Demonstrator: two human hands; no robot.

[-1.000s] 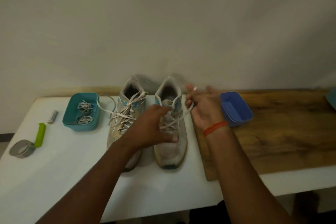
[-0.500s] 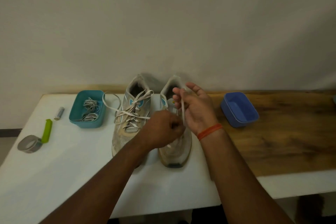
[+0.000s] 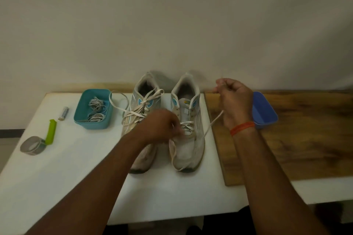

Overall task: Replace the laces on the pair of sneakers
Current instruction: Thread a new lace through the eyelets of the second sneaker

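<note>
Plain beige wall, white table [image 3: 57, 177] with a wooden board [image 3: 286, 149] on the right side. The right hand [image 3: 236, 99] is up by the blue tub [image 3: 264, 110], fingers curled round the white lace [image 3: 213, 123] and drawing it out sideways. The left hand [image 3: 162, 129] sits on the right sneaker [image 3: 188, 139], pinching at the low crossings — top eyelets look bare. Left of that hand, the other sneaker [image 3: 142, 112] remains fully laced. Beyond it a teal tub [image 3: 93, 109] holds bundled laces. Early days, I'd say.

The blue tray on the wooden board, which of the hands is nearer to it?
Right. The right hand is raised just left of the blue tray, pinching the lace. The left hand is at the right sneaker, farther left.
</note>
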